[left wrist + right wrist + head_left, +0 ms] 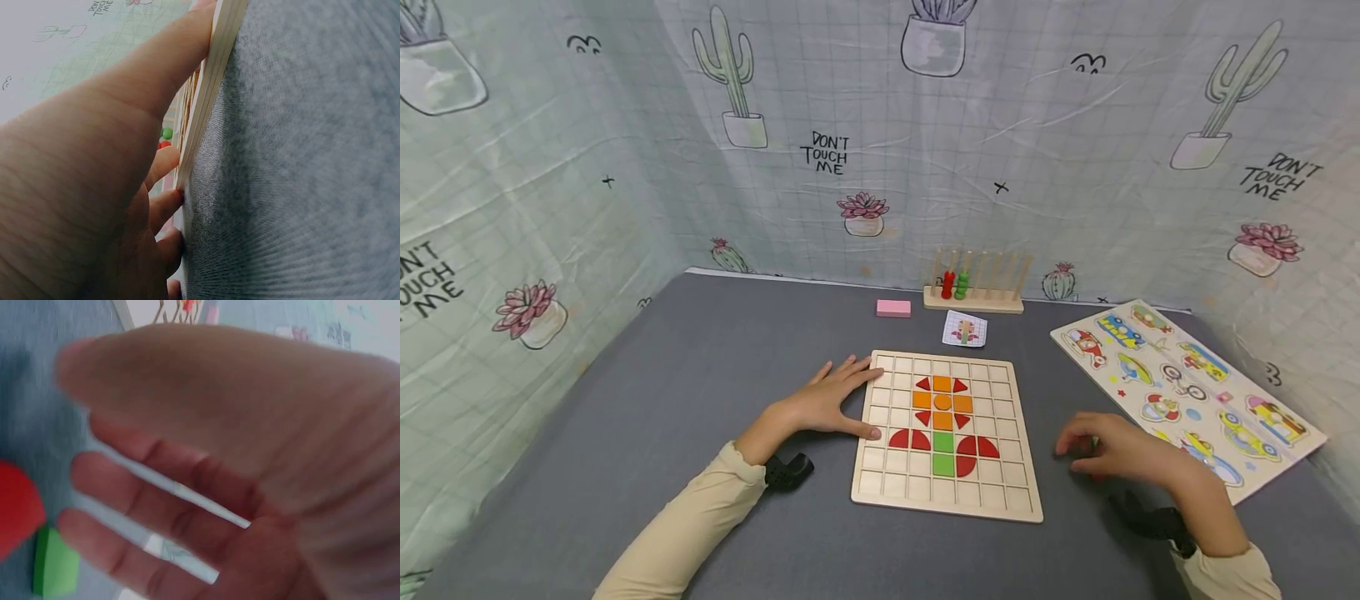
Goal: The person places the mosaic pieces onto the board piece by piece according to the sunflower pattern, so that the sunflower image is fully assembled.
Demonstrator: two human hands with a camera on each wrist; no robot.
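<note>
A square wooden grid board [880,483] lies on the grey table. Set in its cells are orange squares [942,384] with an orange disc, small red triangles [962,421], red quarter-round pieces [898,439] and green squares [943,465]. My left hand [833,400] rests at the board's left edge, thumb and fingertips on the rim, fingers spread. Right of the board, my right hand [1116,450] hovers low over the table with loosely bent fingers. Beside its fingertips in the right wrist view are a loose red piece [19,506] and a green block [56,565]. The palm shows nothing held.
Behind the board lie a small pattern card [965,330] and a pink block [893,309]. A wooden peg rack [973,305] with red and green beads stands at the back. On the right, a vehicle picture puzzle [1105,367] lies slanted, partly behind the right forearm.
</note>
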